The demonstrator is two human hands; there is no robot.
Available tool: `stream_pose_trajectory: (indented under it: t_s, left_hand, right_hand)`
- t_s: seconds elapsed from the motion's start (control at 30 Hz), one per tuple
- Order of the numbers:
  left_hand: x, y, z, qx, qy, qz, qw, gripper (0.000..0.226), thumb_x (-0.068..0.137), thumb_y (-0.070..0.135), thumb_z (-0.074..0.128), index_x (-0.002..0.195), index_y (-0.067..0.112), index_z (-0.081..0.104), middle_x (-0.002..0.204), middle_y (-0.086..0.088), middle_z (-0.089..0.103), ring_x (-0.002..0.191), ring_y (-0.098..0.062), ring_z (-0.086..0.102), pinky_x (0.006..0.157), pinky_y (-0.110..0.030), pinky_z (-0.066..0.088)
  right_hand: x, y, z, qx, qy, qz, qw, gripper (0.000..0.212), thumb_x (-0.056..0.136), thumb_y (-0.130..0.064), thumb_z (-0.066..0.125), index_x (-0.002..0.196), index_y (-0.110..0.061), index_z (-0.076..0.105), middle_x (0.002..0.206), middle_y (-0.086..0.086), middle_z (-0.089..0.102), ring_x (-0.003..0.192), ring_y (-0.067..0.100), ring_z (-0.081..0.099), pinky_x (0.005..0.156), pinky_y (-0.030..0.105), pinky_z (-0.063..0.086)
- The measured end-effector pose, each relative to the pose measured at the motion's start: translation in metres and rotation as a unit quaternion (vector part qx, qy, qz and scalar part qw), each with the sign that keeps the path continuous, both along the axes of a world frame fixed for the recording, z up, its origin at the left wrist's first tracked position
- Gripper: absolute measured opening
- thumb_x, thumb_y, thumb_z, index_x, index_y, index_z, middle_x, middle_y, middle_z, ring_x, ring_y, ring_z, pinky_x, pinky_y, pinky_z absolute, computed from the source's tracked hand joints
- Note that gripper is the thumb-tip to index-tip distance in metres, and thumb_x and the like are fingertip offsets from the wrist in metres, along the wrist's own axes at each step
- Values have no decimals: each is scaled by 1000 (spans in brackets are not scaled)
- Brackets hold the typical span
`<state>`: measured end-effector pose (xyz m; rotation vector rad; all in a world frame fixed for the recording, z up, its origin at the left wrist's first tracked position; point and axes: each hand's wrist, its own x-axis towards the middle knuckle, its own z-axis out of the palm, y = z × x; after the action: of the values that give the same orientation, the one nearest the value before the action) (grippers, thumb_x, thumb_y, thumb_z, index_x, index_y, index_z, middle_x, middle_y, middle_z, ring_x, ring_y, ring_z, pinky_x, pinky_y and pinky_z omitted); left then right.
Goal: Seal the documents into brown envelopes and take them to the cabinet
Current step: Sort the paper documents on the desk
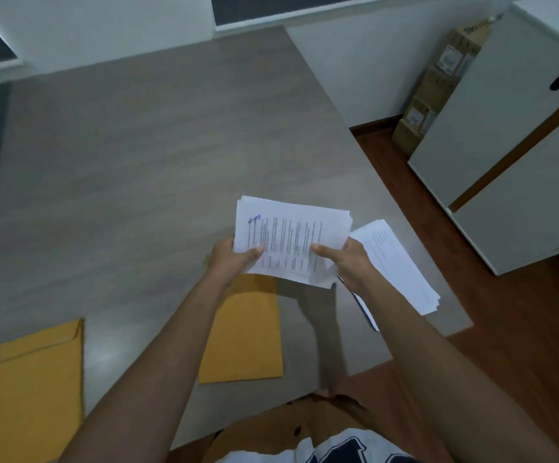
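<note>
Early in the task, by the look of it. Left hand (234, 259) and right hand (345, 262) both pinching a stack of white printed documents (291, 235) at frame centre, thumbs on top, above the grey wooden table (137, 162). Second white paper pile (401, 265) lying right of centre, near the table edge (some overhang possible). Two flat brown paper envelopes, lower left (37, 389) and lower centre (248, 335), apparently unfilled. White cabinet (505, 135) upper right; open floor between.

Bare forearms — white shirt (321, 446) with navy print.

Office: desk (137, 145), brown envelopes (241, 329), printed papers (291, 235), white cabinet (512, 135).
</note>
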<state>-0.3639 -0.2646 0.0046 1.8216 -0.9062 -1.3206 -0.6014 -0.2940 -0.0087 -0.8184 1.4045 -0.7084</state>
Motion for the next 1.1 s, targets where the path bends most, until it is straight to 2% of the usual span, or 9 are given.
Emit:
stream_pose_trajectory:
  t_s: [0.33, 0.47, 0.57, 0.7, 0.77, 0.87, 0.93, 1.0, 1.1]
  left_hand:
    - [49, 25, -10, 12, 12, 13, 1000, 27, 68, -3, 82, 89, 11, 73, 91, -4, 75, 86, -19, 72, 82, -37, 58]
    - [39, 42, -24, 41, -9, 19, 999, 33, 68, -9, 80, 98, 1, 69, 93, -9, 70, 87, -25, 69, 64, -26, 56]
    - [27, 36, -18, 29, -34, 8, 999, 30, 74, -8, 76, 93, 11, 65, 90, -5, 66, 76, -17, 65, 59, -19, 51]
    - [3, 3, -4, -4, -95, -80, 992, 31, 77, -2, 72, 103, 10, 61, 94, -1, 66, 83, -17, 64, 63, -19, 48]
    - [-16, -17, -2, -5, -107, -148, 983, 32, 76, 0, 71, 105, 11, 61, 98, -2, 68, 90, -20, 66, 72, -28, 54]
    - [-53, -44, -2, -12, -151, -250, 956, 30, 73, 4, 70, 99, 17, 64, 99, -2, 70, 92, -21, 67, 83, -36, 55]
    - [-85, -59, -5, -27, -184, -297, 937, 27, 72, 6, 72, 95, 18, 65, 97, -1, 70, 89, -20, 65, 77, -29, 51]
    - [-123, -70, -9, -52, -223, -336, 914, 26, 72, 9, 72, 96, 15, 68, 95, -1, 69, 85, -19, 62, 70, -23, 43]
    - [-170, -80, -21, -80, -260, -366, 890, 25, 73, 8, 69, 98, 8, 66, 97, -7, 67, 89, -25, 63, 69, -26, 44]
  right_hand:
    - [36, 20, -12, -41, 16, 56, 997, 40, 72, -10, 83, 109, -5, 69, 103, 6, 75, 98, 21, 71, 85, 36, 58]
    - [33, 35, -24, -13, 71, 83, 994, 37, 65, -17, 89, 97, -6, 72, 97, 8, 75, 87, 22, 73, 69, 34, 61]
    - [31, 36, -21, -20, 92, 64, 993, 35, 68, -24, 87, 97, -14, 70, 96, 1, 73, 84, 18, 72, 65, 30, 61]
    - [11, 33, -17, -32, 127, -5, 991, 40, 75, -36, 81, 109, -24, 64, 103, -7, 68, 90, 13, 65, 76, 30, 56]
    - [-10, 33, -16, -28, 131, -59, 989, 46, 73, -42, 82, 112, -25, 63, 109, -8, 67, 95, 14, 64, 83, 34, 55]
    - [-54, 33, -12, -45, 167, -117, 978, 36, 70, -34, 85, 99, -24, 66, 101, -7, 68, 89, 12, 63, 74, 36, 57]
    - [-89, 35, -14, -49, 232, -135, 962, 33, 64, -31, 89, 87, -21, 68, 93, -6, 69, 86, 15, 65, 69, 38, 59]
    - [-121, 38, -19, -43, 301, -128, 944, 34, 64, -31, 90, 84, -17, 67, 86, -6, 66, 80, 13, 63, 67, 31, 55]
    - [-151, 41, -29, -31, 375, -94, 922, 31, 67, -33, 87, 80, -16, 64, 76, -4, 65, 67, 13, 61, 57, 24, 44]
